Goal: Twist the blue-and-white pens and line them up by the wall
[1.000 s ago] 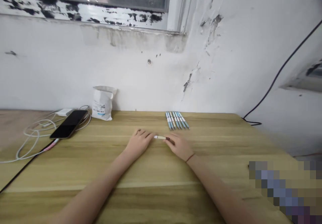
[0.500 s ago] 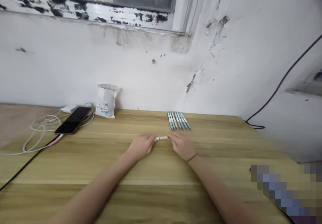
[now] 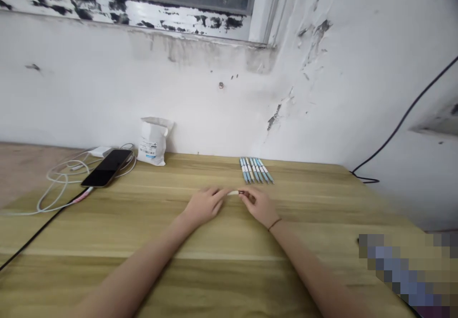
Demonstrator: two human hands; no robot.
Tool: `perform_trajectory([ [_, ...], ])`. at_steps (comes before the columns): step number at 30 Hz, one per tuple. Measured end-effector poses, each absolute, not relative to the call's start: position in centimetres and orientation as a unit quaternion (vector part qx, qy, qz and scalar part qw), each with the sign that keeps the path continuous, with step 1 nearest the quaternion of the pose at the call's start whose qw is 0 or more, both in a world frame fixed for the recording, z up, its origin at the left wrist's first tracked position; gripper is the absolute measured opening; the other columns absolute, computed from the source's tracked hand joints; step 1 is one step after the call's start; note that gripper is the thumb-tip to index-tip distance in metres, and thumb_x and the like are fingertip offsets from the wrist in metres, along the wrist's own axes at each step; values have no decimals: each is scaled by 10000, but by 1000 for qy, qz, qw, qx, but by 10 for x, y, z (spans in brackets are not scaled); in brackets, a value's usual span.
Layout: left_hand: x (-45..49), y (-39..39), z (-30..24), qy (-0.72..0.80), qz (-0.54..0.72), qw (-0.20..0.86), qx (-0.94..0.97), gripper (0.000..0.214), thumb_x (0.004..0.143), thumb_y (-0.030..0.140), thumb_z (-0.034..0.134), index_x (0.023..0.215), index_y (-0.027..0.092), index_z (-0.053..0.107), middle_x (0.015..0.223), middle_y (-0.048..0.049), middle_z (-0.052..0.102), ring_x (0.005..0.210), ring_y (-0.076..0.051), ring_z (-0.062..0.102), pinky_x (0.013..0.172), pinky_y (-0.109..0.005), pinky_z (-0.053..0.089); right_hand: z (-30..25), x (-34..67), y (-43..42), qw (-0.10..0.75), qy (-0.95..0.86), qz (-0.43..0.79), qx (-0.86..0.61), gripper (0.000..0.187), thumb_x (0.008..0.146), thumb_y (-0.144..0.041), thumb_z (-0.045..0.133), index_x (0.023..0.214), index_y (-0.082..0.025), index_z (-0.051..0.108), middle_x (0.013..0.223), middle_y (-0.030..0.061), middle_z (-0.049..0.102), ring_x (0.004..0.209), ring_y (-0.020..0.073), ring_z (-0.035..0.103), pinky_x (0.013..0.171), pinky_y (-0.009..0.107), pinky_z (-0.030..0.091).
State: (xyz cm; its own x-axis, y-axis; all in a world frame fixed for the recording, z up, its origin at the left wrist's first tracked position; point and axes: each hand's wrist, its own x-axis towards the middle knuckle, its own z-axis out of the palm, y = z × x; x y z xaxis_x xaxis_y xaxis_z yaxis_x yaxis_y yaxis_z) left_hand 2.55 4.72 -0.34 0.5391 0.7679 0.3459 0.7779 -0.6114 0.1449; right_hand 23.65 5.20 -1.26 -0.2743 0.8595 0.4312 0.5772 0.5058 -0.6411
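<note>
A pale pen (image 3: 234, 192) lies crosswise between my two hands, low over the wooden table (image 3: 222, 280). My left hand (image 3: 204, 204) is closed on its left end, the fingers covering that part. At the other end, my right hand (image 3: 259, 207), with a thin dark band at the wrist, pinches a dark tip between thumb and fingers. Just beyond my hands, several blue and white pens (image 3: 255, 170), one of them cream, lie side by side in a row with their tips toward me.
At the left, a dark phone (image 3: 107, 168) rests among white cables (image 3: 53, 191) beside a white charger (image 3: 100, 151). A white packet (image 3: 153, 141) stands against the wall. A black cord (image 3: 404, 117) hangs at the right. The lower right corner is pixelated.
My left hand has slid right along the pen, so less of it shows between my hands. My right fingers have curled more around its end. The view has shifted slightly.
</note>
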Motion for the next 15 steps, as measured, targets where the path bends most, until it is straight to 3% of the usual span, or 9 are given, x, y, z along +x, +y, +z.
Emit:
perform_trajectory([
  [4, 27, 48, -4, -453, -200, 24, -869, 352, 924, 405, 344, 1241, 315, 466, 1054, -34, 602, 877, -184, 598, 721, -266, 458, -11, 235, 50, 376, -774, 210, -464, 262, 875, -371, 445, 978, -195, 609, 814, 42, 657, 679, 161, 578, 626, 275, 465],
  [8, 28, 49, -5, -465, -179, 32, -867, 333, 935, 405, 318, 1184, 301, 512, 971, -28, 621, 812, -171, 604, 665, -246, 441, -14, 235, 52, 378, -781, 197, -456, 259, 887, -344, 424, 870, -194, 634, 807, 49, 662, 711, 173, 584, 657, 293, 467],
  [15, 28, 49, -5, -449, -203, 45, -869, 310, 944, 346, 309, 1121, 239, 540, 986, -41, 611, 861, -175, 581, 744, -286, 455, -15, 234, 53, 422, -763, 199, -446, 229, 829, -350, 527, 994, -209, 602, 865, 46, 659, 773, 185, 598, 721, 322, 480],
])
